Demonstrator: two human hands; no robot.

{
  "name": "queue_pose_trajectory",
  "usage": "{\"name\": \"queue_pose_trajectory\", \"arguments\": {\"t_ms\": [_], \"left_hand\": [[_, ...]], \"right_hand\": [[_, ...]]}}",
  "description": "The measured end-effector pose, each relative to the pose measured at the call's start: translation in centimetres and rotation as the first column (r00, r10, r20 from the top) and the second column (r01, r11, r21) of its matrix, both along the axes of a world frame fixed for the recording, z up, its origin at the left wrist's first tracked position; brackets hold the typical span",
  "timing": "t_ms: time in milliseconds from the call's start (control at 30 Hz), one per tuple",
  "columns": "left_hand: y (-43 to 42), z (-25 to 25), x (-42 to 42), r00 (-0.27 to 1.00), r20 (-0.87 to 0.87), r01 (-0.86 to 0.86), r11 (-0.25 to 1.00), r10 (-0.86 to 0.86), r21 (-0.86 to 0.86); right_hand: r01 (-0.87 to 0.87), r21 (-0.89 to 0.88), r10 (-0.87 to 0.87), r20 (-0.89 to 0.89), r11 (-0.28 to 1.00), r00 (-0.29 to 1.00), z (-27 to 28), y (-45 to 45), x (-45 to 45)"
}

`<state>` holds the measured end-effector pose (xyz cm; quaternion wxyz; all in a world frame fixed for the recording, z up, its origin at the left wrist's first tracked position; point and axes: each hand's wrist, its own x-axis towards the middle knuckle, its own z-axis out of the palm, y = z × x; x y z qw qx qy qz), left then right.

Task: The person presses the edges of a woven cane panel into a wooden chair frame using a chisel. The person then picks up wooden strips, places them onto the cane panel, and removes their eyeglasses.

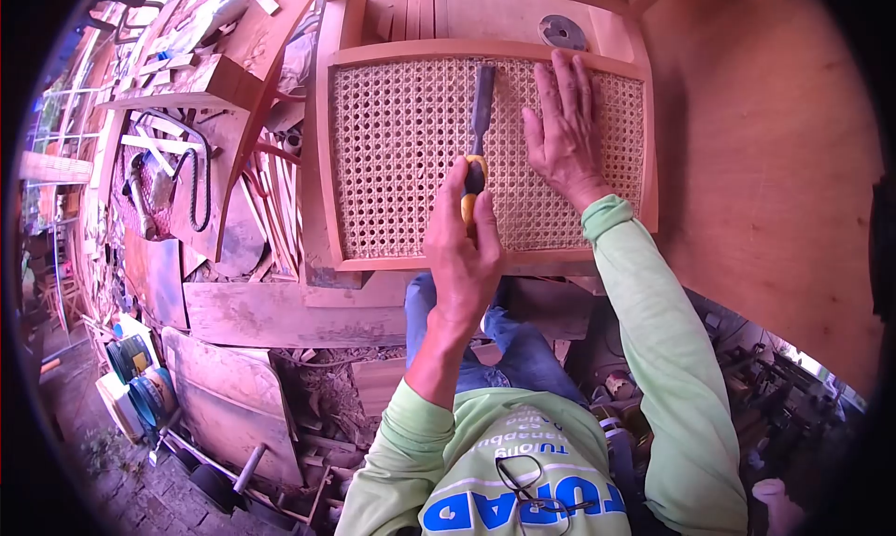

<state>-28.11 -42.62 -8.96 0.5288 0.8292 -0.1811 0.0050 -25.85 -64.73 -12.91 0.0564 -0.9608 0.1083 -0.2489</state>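
Note:
My left hand (460, 242) is wrapped round the yellow and black handle of a chisel (482, 116). Its flat metal blade points away from me, and the tip lies near the far edge of a woven cane panel (401, 153). Around the cane runs a wooden frame (325, 163). My right hand (567, 135) rests flat on the right part of the panel, fingers stretched out toward the frame's far rail. Whether the blade's tip presses into the cane, I cannot tell.
A dark round disc (563, 32) lies beyond the frame's far rail. To the right stands a large wooden board (765, 163). On the left are a plywood piece (201, 83), a black looped cord (199, 186) and wood strips. Eyeglasses (532, 499) hang on my green shirt.

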Motion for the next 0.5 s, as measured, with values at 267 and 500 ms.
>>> {"name": "queue_pose_trajectory", "arguments": {"t_ms": [267,500], "left_hand": [[-0.3,-1.6,0.4,0.989,0.147,0.002,1.0,-0.006,0.028],[-1.1,-0.9,0.3,0.984,0.175,-0.018,0.999,0.012,0.03]], "right_hand": [[0.003,0.009,-0.003,0.019,1.0,1.0,-0.1,0.0,-0.1],[-0.001,0.012,0.0,0.033,1.0,0.999,-0.1,0.0,0.1]]}}
